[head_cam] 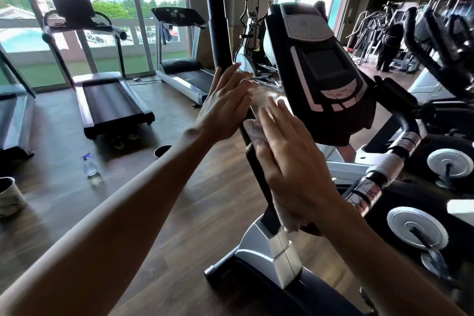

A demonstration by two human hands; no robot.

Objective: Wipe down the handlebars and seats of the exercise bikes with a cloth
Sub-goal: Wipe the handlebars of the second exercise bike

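Note:
A black upright handlebar (220, 33) of an exercise machine rises in the middle of the view, next to its black console (325, 64). My left hand (225, 105) lies flat with straight fingers against the bar's left side. My right hand (289, 161), fingers also straight, presses a pale cloth (252, 131) against the bar's right side, lower down. The cloth's bottom end (291, 226) sticks out below my palm. The bar between my hands is mostly hidden.
A spray bottle (89, 165) stands on the wooden floor at left, near a dark bucket (162, 150) and a cup (10, 196). Treadmills (110, 100) line the windows. More bikes (441, 41) crowd the right. A person (387, 46) stands at the back right.

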